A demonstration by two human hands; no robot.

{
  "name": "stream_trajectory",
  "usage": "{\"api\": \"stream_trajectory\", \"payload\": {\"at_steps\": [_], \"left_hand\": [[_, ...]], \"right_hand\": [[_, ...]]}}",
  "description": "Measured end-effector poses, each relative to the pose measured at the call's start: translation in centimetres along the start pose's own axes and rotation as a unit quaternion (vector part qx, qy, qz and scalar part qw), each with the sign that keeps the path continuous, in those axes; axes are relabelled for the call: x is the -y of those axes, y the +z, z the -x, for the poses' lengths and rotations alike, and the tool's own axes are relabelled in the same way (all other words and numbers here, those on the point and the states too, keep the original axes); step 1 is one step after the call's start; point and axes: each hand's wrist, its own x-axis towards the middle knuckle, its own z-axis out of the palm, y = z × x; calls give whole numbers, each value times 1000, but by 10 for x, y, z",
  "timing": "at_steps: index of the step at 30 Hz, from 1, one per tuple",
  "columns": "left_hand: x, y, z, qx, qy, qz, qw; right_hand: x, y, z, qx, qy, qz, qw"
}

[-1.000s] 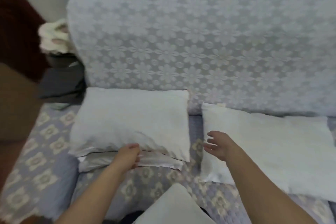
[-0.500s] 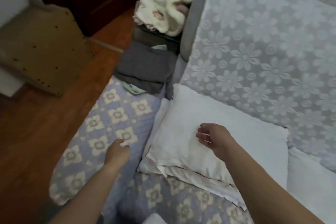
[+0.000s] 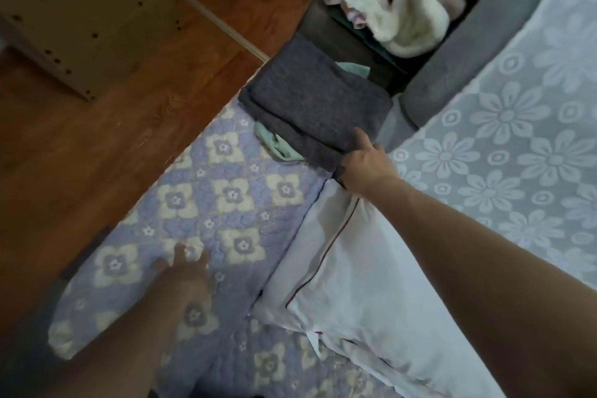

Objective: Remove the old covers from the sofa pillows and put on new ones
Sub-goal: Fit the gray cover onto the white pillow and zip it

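A white pillow [image 3: 371, 300] with a thin dark seam line lies on the sofa seat, on top of a flat white cover [image 3: 284, 271]. At the seat's left end sits a folded grey cloth [image 3: 310, 103] over a mint-green one [image 3: 277, 145]. My right hand [image 3: 365, 165] reaches past the pillow to the grey cloth's near corner; its thumb lies on top and its fingers are hidden under the edge, so it appears to pinch the cloth. My left hand [image 3: 187, 271] is blurred, with fingers spread just over the quilted seat cover [image 3: 226, 194], holding nothing.
A lace flower throw [image 3: 504, 145] covers the sofa back on the right. Fluffy white clothes [image 3: 403, 0] are piled on a dark box beyond the grey cloth. To the left are the wooden floor [image 3: 97, 126] and a beige board with holes [image 3: 84, 6].
The view has swung left and closer. My right hand left the pillow top and reached forward to the grey cloth. My left hand stays low over the quilt.
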Motion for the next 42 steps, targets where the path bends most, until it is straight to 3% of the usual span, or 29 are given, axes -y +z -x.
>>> {"api": "stream_trajectory", "payload": {"at_steps": [4,6,11,16,19,20,21,23,25,27,29,31,33,36,39,42], "left_hand": [[0,-6,-27,17,12,-40,999],[1,-4,-34,23,2,-30,999],[7,3,-34,36,4,-74,997],[-17,-27,13,45,16,-80,996],[-24,-50,52,84,4,86,993],[-34,-61,77,129,8,197,972],[-46,-69,100,150,39,347,925],[-78,-81,143,110,115,598,785],[-112,-90,191,128,199,712,661],[-144,-87,241,204,252,741,589],[-169,-72,291,249,250,716,602],[-193,-44,341,296,266,647,651],[-212,-14,375,359,283,593,663],[-234,22,418,391,308,517,696],[-259,53,461,318,372,480,728],[-279,74,483,206,409,559,691]], "right_hand": [[-16,3,-26,91,29,31,995],[-21,4,-28,90,18,6,996],[-27,-16,-24,-85,12,-112,990],[-44,-93,25,-245,17,-242,938],[-51,-132,87,-332,15,-299,894],[-53,-140,114,-357,17,-322,877],[-57,-146,149,-384,20,-345,856],[-63,-148,220,-432,30,-389,813],[-70,-136,295,-458,63,-435,773],[-77,-113,360,-466,92,-477,740],[-85,-81,402,-441,125,-529,714],[-103,-41,441,-423,178,-606,650],[-122,-3,471,-400,216,-683,572],[-141,35,508,-393,235,-731,506],[-164,61,544,-362,217,-767,484],[-187,87,568,-303,288,-741,526]]}}
